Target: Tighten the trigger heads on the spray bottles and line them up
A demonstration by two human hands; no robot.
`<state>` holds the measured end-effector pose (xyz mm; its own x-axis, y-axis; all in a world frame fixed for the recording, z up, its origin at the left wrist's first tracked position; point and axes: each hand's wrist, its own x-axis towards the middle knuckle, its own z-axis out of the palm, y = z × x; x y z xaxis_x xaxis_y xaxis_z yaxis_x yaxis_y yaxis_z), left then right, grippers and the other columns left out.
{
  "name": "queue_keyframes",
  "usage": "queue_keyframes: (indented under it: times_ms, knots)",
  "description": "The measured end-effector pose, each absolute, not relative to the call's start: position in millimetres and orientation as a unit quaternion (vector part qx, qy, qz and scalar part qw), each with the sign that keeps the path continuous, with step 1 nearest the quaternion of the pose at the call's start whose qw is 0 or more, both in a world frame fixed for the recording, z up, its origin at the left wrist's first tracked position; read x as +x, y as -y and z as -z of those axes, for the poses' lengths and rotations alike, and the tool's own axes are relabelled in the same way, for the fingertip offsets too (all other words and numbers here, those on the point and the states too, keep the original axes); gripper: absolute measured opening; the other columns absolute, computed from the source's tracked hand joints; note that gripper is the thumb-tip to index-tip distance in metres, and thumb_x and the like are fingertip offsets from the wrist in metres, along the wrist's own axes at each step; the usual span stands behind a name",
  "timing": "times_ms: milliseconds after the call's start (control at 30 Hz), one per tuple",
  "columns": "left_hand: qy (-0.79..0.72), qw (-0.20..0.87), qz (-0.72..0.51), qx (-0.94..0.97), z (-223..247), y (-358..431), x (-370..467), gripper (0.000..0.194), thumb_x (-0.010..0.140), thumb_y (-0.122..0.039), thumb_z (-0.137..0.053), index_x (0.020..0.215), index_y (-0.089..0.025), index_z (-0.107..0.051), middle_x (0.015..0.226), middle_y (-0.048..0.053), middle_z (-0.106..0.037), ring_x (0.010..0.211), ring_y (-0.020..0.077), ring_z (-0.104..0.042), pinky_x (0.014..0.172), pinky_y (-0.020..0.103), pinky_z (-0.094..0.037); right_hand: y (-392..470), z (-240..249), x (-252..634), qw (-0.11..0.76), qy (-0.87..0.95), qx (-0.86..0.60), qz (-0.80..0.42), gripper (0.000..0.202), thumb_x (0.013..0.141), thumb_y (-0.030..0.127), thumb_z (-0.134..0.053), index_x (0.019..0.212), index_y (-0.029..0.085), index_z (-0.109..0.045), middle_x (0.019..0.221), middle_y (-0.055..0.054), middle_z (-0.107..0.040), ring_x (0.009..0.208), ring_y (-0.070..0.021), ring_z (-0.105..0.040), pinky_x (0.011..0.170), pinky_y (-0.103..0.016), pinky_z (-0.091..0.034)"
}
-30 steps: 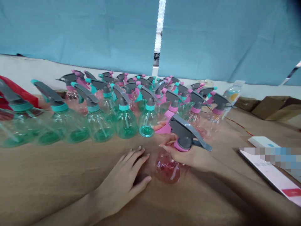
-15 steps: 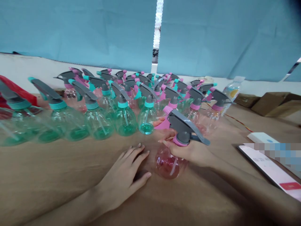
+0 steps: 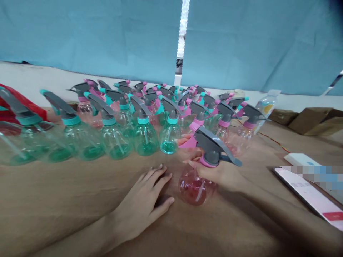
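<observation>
My right hand (image 3: 214,175) is wrapped round the neck of a pink spray bottle (image 3: 193,191), just under its pink collar. The bottle has a grey head with a pink nozzle and trigger, pointing away to the left. To its left my left hand (image 3: 144,201) lies flat on the brown table (image 3: 80,200), fingers spread and holding nothing. Beyond the hands is a front row of spray bottles; a green spray bottle (image 3: 169,137) stands closest behind the gap between them. Part of my right fingers is hidden behind the pink trigger.
Several green and pink spray bottles (image 3: 144,137) crowd the back and left. A phone (image 3: 302,192) and a white box (image 3: 301,159) lie at right. Behind them are a clear labelled bottle (image 3: 268,103), brown cardboard (image 3: 311,119) and a red bag (image 3: 29,103). Blue cloth (image 3: 107,39) hangs behind.
The whole view has shifted slightly, so everything appears a little further right and lower. Both hands and the held pink spray bottle keep about the same places on the table.
</observation>
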<state>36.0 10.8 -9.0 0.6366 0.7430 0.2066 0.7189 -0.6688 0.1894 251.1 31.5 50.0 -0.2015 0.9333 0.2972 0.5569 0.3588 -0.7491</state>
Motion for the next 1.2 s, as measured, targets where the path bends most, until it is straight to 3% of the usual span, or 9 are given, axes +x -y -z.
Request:
queue_keyframes:
  times_ms: [733,1067,1200]
  knots:
    - [-0.398,0.035,-0.129,0.907,8.7,-11.5,35.9,0.048,0.092,-0.044,-0.045,0.133,-0.019,-0.043,0.140,0.009,-0.040,0.128,0.0271,-0.034,0.102,0.044,-0.032,-27.1,-54.0,255.4,0.395,0.705,-0.467,-0.358,0.010,0.070,0.023,-0.052,0.074,0.023,-0.061,0.075,-0.004,-0.067,0.083,-0.0218,-0.064,0.072,-0.036,-0.052]
    - [-0.403,0.046,-0.119,0.906,7.9,-11.8,36.0,0.048,0.092,-0.044,-0.047,0.132,-0.018,-0.044,0.139,0.010,-0.041,0.128,0.0275,-0.034,0.102,0.045,-0.031,-26.6,-56.4,257.3,0.374,0.717,-0.447,-0.382,0.018,0.070,0.021,-0.052,0.084,0.022,-0.064,0.088,-0.006,-0.069,0.079,-0.0212,-0.065,0.078,-0.040,-0.052]
    - [-0.401,0.047,-0.117,0.907,7.2,-11.4,35.6,0.048,0.092,-0.044,-0.045,0.132,-0.018,-0.043,0.140,0.010,-0.040,0.129,0.0273,-0.033,0.102,0.045,-0.031,-26.2,-55.8,256.9,0.389,0.708,-0.443,-0.389,0.017,0.071,0.022,-0.053,0.083,0.023,-0.065,0.098,-0.005,-0.069,0.088,-0.0205,-0.065,0.084,-0.039,-0.051]
